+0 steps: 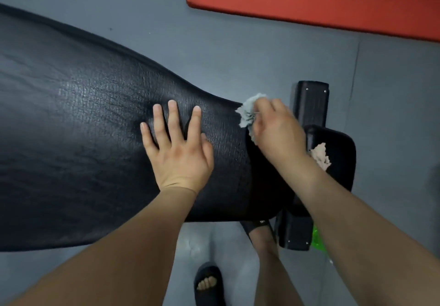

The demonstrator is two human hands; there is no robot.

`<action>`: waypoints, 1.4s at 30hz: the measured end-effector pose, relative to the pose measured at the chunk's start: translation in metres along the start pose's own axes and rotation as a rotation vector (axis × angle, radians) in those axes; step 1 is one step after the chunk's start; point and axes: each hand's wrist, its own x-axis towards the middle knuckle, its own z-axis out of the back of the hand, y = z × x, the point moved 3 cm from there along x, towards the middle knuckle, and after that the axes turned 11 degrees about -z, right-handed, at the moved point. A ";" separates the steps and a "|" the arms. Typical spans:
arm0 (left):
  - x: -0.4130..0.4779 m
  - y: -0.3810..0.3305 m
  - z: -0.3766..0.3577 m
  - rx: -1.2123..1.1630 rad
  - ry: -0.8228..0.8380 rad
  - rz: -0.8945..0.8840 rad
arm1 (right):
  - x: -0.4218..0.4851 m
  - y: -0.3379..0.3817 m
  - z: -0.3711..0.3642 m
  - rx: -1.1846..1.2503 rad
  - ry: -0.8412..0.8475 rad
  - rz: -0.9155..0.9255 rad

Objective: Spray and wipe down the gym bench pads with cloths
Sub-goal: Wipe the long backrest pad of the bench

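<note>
On a grey gym floor (238, 50), the right hand (278, 131) clamps a cloth (250, 112) at the pad (83, 120) end; the left hand (178, 146) lies flat, fingers spread. Wiping looks midway.

Dim, soft light; sheen on the bench pad (90, 96); edges warped.

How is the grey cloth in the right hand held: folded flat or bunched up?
Bunched up: the grey cloth shows crumpled, ragged folds sticking out of the right hand.

One head-worn wide-angle view looks steeply down, close over the black bench pad (83, 120), which runs from nine toward three o'clock; grey floor (214, 43) fills twelve and six.
</note>
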 end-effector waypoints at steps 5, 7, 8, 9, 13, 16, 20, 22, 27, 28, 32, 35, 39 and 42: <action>0.000 0.002 -0.001 -0.006 0.017 0.005 | -0.020 -0.066 -0.004 -0.001 0.001 -0.388; -0.001 0.001 0.000 0.000 0.022 0.012 | -0.036 -0.071 -0.008 0.029 0.024 -0.406; -0.002 -0.001 0.001 0.002 0.021 0.013 | -0.048 -0.072 -0.010 0.040 0.031 -0.411; -0.002 -0.001 0.001 0.004 0.020 0.019 | -0.059 -0.069 -0.012 0.048 0.033 -0.411; -0.001 -0.002 0.000 0.014 0.017 0.029 | -0.100 -0.059 -0.025 0.074 0.012 -0.334; -0.001 -0.002 -0.001 0.033 0.004 0.022 | -0.074 -0.062 -0.026 0.076 0.001 -0.355; -0.001 -0.002 -0.004 0.055 -0.009 0.019 | -0.021 -0.068 -0.026 0.125 -0.076 -0.392; -0.001 -0.002 -0.005 0.067 -0.031 0.017 | -0.020 -0.073 -0.029 0.153 -0.118 -0.355; -0.002 -0.003 -0.005 0.089 -0.053 0.022 | -0.094 -0.069 -0.040 0.219 -0.153 -0.145; -0.002 -0.003 -0.004 0.093 -0.051 0.024 | -0.115 -0.066 -0.045 0.228 -0.126 -0.098; -0.004 -0.004 -0.003 0.115 -0.067 0.020 | -0.133 -0.067 -0.050 0.277 -0.079 -0.004; -0.006 -0.004 -0.003 0.114 -0.084 0.017 | -0.077 -0.070 -0.042 0.231 -0.128 -0.010; -0.005 -0.004 -0.004 0.096 -0.091 0.008 | -0.022 -0.061 -0.036 0.153 -0.153 -0.033; -0.007 -0.002 -0.005 0.113 -0.114 -0.007 | -0.039 -0.054 -0.040 0.134 -0.174 0.056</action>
